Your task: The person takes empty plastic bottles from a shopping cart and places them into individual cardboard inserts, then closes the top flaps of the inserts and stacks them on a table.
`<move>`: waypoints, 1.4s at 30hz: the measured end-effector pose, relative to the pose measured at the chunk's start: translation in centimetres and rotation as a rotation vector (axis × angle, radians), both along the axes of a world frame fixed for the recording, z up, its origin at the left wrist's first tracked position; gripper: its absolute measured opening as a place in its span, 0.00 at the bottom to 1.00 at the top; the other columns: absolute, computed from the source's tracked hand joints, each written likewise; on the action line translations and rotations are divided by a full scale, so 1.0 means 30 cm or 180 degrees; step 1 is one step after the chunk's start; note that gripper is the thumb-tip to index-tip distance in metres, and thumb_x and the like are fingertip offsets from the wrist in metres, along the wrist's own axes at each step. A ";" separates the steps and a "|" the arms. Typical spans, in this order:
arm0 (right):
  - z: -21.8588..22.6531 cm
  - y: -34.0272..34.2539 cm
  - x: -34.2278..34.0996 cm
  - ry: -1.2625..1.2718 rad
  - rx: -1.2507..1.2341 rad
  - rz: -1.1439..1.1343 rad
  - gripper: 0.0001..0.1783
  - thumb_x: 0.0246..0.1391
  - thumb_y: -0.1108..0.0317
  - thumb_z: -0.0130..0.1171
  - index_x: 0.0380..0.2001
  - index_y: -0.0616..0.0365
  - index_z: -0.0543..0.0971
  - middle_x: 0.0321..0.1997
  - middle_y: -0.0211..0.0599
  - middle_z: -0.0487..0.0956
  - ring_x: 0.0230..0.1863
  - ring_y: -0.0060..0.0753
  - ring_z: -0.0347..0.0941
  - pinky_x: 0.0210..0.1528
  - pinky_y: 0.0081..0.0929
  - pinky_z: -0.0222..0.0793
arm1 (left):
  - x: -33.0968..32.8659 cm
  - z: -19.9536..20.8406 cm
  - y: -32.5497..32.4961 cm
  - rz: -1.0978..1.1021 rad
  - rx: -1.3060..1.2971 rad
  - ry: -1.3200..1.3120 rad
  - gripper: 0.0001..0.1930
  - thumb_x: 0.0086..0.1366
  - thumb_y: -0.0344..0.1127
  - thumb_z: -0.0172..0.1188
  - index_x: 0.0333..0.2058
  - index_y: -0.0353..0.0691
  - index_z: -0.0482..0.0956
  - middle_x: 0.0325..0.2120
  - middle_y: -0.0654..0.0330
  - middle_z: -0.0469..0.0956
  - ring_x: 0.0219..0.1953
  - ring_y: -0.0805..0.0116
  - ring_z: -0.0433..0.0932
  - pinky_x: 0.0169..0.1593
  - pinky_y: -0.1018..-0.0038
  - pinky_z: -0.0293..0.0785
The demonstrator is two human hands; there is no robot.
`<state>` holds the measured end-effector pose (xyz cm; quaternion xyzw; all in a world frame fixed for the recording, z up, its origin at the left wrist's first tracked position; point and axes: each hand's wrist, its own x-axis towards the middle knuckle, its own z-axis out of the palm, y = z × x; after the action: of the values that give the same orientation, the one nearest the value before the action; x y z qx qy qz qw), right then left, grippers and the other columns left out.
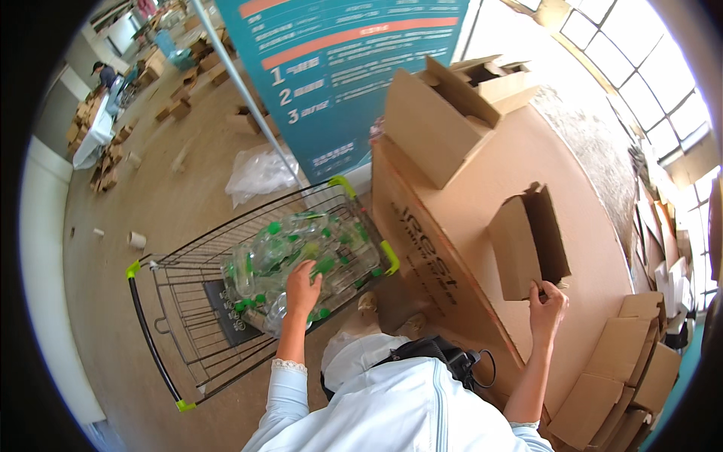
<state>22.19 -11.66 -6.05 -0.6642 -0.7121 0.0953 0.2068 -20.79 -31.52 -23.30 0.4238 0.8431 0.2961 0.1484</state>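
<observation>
R hand on small box, L hand over bottles in cart

R hand (pixel 548 307), right of ctr, pinches the near lower edge of a small open box (pixel 514 248) btwn thumb & fingers. L hand (pixel 303 290), ctr, is over the clear bottles w/ green caps (pixel 263 252), fingers partly bent; can't tell if it grips one.

Bottles are piled in a wire shopping cart (pixel 389 258), left of ctr, w/ lime-green corners. Small box stands on a lg carton (pixel 580 173), right half; a bigger open box (pixel 433 128) is up at its far end, upper ctr.

Further out: teal banner (pixel 331 98) top ctr, clear plastic bag (pixel 260 175) on floor beside it, cardboard stack (pixel 617 354) lower right, another person (pixel 108 77) upper left.
</observation>
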 end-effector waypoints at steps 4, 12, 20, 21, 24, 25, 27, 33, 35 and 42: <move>0.025 -0.021 -0.105 0.0007 -0.0356 0.0012 0.15 0.54 0.67 0.62 0.19 0.64 0.74 0.13 0.44 0.75 0.16 0.38 0.74 0.25 0.33 0.67 | -0.155 -0.113 -0.193 0.1021 -0.0499 -0.0074 0.21 0.56 0.28 0.64 0.50 0.33 0.77 0.50 0.46 0.77 0.53 0.47 0.75 0.56 0.58 0.71; 0.015 -0.059 -0.153 -0.0043 -0.0504 -0.0053 0.12 0.53 0.69 0.61 0.20 0.65 0.76 0.13 0.45 0.75 0.18 0.41 0.75 0.27 0.34 0.68 | -0.502 -0.385 -0.202 0.0823 -0.0531 0.0373 0.41 0.46 0.28 0.71 0.61 0.35 0.64 0.58 0.45 0.67 0.59 0.44 0.67 0.61 0.58 0.68; 0.035 -0.135 -0.132 -0.0337 -0.0405 -0.0125 0.10 0.49 0.67 0.63 0.22 0.65 0.78 0.21 0.48 0.75 0.24 0.53 0.73 0.30 0.41 0.67 | -0.573 -0.477 -0.086 0.0873 -0.1195 0.0374 0.41 0.33 0.33 0.78 0.50 0.37 0.69 0.45 0.46 0.76 0.50 0.42 0.74 0.53 0.55 0.73; 0.050 -0.143 -0.147 -0.0368 -0.0363 -0.0118 0.10 0.49 0.67 0.63 0.23 0.64 0.78 0.22 0.49 0.74 0.25 0.54 0.72 0.30 0.41 0.67 | -0.568 -0.464 -0.104 0.0793 -0.1063 0.0519 0.40 0.33 0.33 0.78 0.49 0.37 0.69 0.45 0.47 0.76 0.49 0.43 0.74 0.52 0.55 0.73; 0.044 -0.155 -0.143 -0.0182 -0.0338 -0.0048 0.10 0.49 0.68 0.63 0.23 0.64 0.77 0.24 0.48 0.75 0.25 0.53 0.72 0.30 0.42 0.66 | -0.530 -0.412 -0.118 0.0622 -0.1042 0.0988 0.39 0.34 0.34 0.79 0.48 0.37 0.70 0.45 0.47 0.76 0.48 0.44 0.75 0.51 0.56 0.73; 0.047 -0.155 -0.141 -0.0235 -0.0359 -0.0025 0.09 0.49 0.68 0.63 0.23 0.64 0.77 0.25 0.48 0.76 0.25 0.53 0.73 0.30 0.41 0.66 | -0.527 -0.413 -0.124 0.0607 -0.0943 0.1019 0.40 0.33 0.34 0.79 0.49 0.37 0.70 0.45 0.47 0.77 0.48 0.44 0.75 0.51 0.56 0.73; 0.060 -0.146 -0.137 -0.0346 -0.0393 0.0031 0.08 0.49 0.68 0.63 0.25 0.63 0.78 0.26 0.48 0.76 0.26 0.52 0.73 0.30 0.41 0.67 | -0.517 -0.417 -0.127 0.0585 -0.0739 0.1070 0.41 0.33 0.35 0.79 0.50 0.36 0.71 0.45 0.46 0.77 0.48 0.43 0.75 0.51 0.56 0.73; 0.071 -0.124 -0.063 0.0069 -0.0494 -0.0014 0.08 0.49 0.68 0.63 0.26 0.63 0.80 0.26 0.45 0.77 0.30 0.51 0.75 0.34 0.41 0.69 | -0.459 -0.432 -0.137 0.1442 0.0253 0.0692 0.38 0.41 0.37 0.79 0.53 0.31 0.74 0.49 0.46 0.78 0.50 0.49 0.78 0.51 0.59 0.73; 0.077 -0.111 -0.028 -0.0052 -0.0550 0.0051 0.07 0.49 0.68 0.64 0.27 0.62 0.80 0.28 0.45 0.77 0.31 0.51 0.75 0.36 0.42 0.70 | -0.437 -0.354 -0.112 0.1515 0.0601 -0.0112 0.34 0.47 0.37 0.76 0.52 0.29 0.75 0.50 0.48 0.79 0.49 0.56 0.79 0.49 0.63 0.74; 0.112 -0.081 0.107 -0.0002 -0.0640 0.0358 0.07 0.49 0.69 0.63 0.30 0.61 0.83 0.30 0.44 0.78 0.36 0.51 0.75 0.40 0.43 0.71 | -0.179 0.178 0.175 0.1168 0.2133 -0.2057 0.23 0.64 0.36 0.59 0.55 0.30 0.74 0.49 0.53 0.78 0.48 0.64 0.79 0.46 0.66 0.76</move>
<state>25.40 -14.11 -2.70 -0.6405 -0.7351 0.1776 0.1333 -26.14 -26.26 -17.95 0.1795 0.6732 0.6880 0.2031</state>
